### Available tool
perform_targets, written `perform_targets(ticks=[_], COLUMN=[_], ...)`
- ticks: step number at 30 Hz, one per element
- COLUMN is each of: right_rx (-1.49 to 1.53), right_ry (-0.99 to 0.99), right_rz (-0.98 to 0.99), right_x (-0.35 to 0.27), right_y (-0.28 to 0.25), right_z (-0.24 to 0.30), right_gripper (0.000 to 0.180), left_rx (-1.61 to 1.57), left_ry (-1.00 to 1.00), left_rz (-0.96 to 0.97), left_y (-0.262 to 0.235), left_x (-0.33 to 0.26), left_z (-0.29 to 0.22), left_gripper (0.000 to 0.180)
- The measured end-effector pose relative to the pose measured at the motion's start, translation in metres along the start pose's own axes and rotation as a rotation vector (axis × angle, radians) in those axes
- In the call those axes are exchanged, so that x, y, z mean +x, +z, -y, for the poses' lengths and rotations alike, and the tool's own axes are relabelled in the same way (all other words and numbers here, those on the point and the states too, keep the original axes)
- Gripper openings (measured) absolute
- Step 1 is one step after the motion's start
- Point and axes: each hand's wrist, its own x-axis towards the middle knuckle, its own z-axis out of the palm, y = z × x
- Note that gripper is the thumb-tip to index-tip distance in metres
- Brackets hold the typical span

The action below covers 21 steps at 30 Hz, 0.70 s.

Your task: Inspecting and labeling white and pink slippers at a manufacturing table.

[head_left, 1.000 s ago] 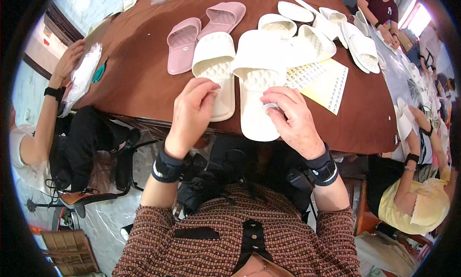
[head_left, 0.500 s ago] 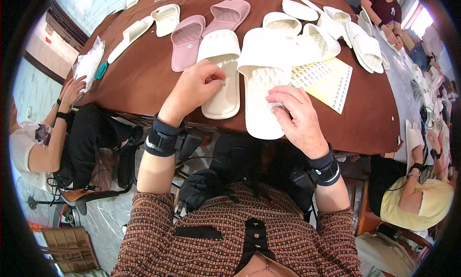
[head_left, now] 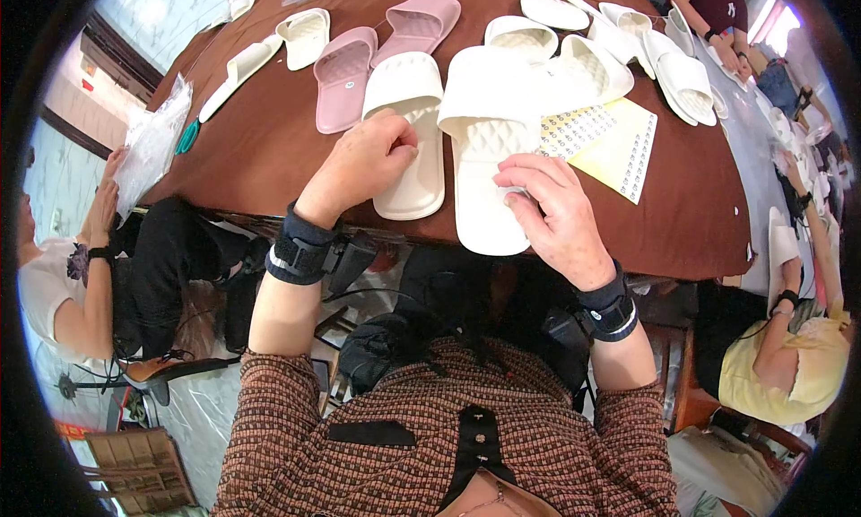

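Observation:
Two slippers lie side by side at the near edge of the brown round table point(head_left: 269, 149). My left hand point(head_left: 359, 165) rests with curled fingers on the footbed of the cream slipper point(head_left: 413, 172), just below its strap. On the right is a larger white slipper point(head_left: 480, 208) whose heel hangs over the table edge. My right hand point(head_left: 558, 217) holds it at its right side, thumb and fingertips pressed on the footbed. Both wrists wear black bands.
Two pink slippers point(head_left: 345, 73) and several more white ones point(head_left: 583, 64) lie farther back. Yellow and white sticker sheets point(head_left: 619, 145) sit right of the white slipper. A person at the left handles a plastic bag point(head_left: 152, 140); another in yellow point(head_left: 798, 373) sits at the right.
My left hand has left the white slipper and moved left onto the cream one. My right hand has stayed on the white slipper.

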Motion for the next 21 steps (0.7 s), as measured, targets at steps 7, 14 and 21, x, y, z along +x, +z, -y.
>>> perform_targets(ticks=[7,14,21], right_rx=[-0.006,0.007,0.014], right_ry=[-0.005,0.005,0.0], right_rz=[0.002,-0.004,-0.01], right_x=[-0.001,-0.002,-0.003], right_y=[0.0,0.0,0.001], right_z=[-0.001,-0.001,-0.003], right_gripper=[0.017,0.017,0.018], left_rx=[0.074,-0.269,-0.161], left_ry=[0.012,-0.216,-0.22], left_rz=[0.028,0.143,0.178], left_y=[0.0,-0.018,-0.027], left_x=[0.0,-0.004,-0.011], left_z=[0.003,0.003,0.008], left_gripper=[0.013,0.015,0.015])
